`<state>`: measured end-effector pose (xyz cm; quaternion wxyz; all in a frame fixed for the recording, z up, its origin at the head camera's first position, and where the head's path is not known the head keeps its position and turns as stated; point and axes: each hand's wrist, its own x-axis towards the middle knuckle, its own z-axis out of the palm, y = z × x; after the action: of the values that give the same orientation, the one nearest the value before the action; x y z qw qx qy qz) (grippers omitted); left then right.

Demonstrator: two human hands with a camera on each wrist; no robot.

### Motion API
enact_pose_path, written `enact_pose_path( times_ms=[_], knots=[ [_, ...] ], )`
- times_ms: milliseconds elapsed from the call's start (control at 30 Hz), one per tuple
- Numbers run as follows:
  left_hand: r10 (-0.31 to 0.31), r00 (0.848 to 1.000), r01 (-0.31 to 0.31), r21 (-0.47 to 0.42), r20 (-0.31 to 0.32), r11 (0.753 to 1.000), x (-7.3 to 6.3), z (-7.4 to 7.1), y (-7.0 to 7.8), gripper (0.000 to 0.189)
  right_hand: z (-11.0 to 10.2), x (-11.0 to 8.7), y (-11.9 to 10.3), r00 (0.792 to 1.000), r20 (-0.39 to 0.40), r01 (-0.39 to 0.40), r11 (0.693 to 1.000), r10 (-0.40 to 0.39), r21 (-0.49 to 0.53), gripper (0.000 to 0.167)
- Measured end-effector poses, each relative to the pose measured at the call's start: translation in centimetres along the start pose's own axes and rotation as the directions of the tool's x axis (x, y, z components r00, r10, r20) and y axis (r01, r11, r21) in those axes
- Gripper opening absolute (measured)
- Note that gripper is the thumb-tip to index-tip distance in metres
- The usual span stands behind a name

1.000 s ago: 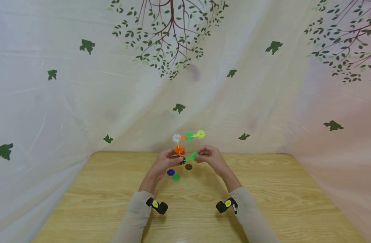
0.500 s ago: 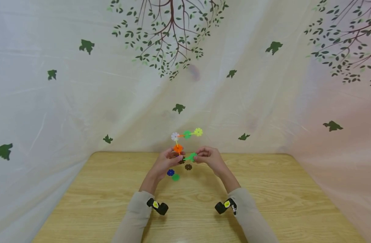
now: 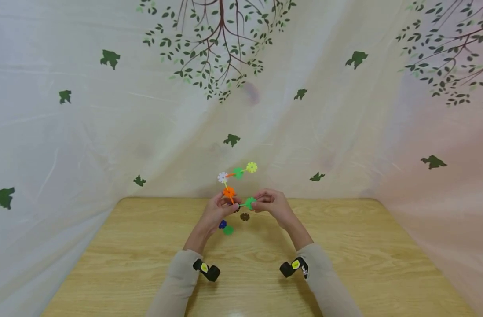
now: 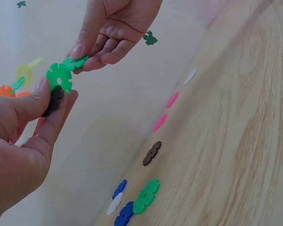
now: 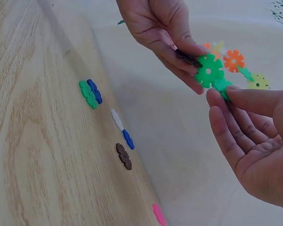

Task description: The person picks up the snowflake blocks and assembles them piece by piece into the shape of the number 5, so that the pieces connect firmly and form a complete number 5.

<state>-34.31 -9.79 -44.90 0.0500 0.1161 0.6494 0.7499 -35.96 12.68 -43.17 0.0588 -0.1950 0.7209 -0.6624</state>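
Both hands hold a chain of slotted plastic snowflake discs above the table's far side. My left hand (image 3: 214, 214) pinches a dark disc (image 4: 54, 100) between thumb and fingers. Slotted into that dark disc is a green disc (image 5: 209, 70), which joins a second green disc (image 4: 75, 62). My right hand (image 3: 274, 204) pinches this second green one at its edge. Past the left fingers, the chain rises through an orange disc (image 3: 229, 192) to a white disc (image 3: 223, 177). From there it bends right through another green disc (image 3: 238, 173) to a yellow disc (image 3: 251, 167).
On the wooden table (image 3: 344, 255), below the hands, lie a brown disc (image 3: 245, 216), a blue disc (image 3: 223, 224) and a green disc (image 3: 228, 230). Pink discs (image 4: 172, 100) and a white disc (image 4: 191, 76) lie farther along. A printed curtain (image 3: 178, 145) hangs behind.
The chain's upper end has swung left, its yellow disc also rising. Both hands keep their pinch and have barely shifted.
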Motion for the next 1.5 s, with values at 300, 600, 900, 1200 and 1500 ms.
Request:
enact_pose_path(
  times_ms=[300, 600, 900, 1200, 1500],
  knots=[
    [-0.005, 1.000, 0.005, -0.023, -0.011, 1.000, -0.3, 0.0, 0.3, 0.039, -0.1, 0.1, -0.2, 1.000, 0.027, 0.004, 1.000, -0.003, -0.020, 0.029],
    [-0.020, 0.999, 0.021, 0.021, -0.043, 1.000, -0.1, 0.3, 0.7, 0.036, 0.6, 0.0, -0.5, 1.000, -0.020, 0.016, 1.000, -0.016, 0.014, 0.025],
    [-0.022, 0.999, 0.019, 0.074, 0.036, 0.997, -0.3, 0.0, 0.9, 0.040, 0.5, 0.1, 0.0, 1.000, -0.011, 0.008, 1.000, -0.007, 0.016, 0.026],
    [-0.077, 0.968, 0.049, 0.120, 0.238, 0.992, -0.3, -0.7, 0.6, 0.043, 0.1, -0.1, -0.1, 1.000, 0.014, 0.013, 0.999, -0.012, -0.030, 0.022],
    [-0.056, 0.979, 0.037, 0.100, 0.198, 0.994, -0.2, 0.3, 0.3, 0.039, 0.3, -0.3, -0.6, 0.996, 0.062, 0.077, 0.993, -0.072, -0.092, 0.020]
  ],
)
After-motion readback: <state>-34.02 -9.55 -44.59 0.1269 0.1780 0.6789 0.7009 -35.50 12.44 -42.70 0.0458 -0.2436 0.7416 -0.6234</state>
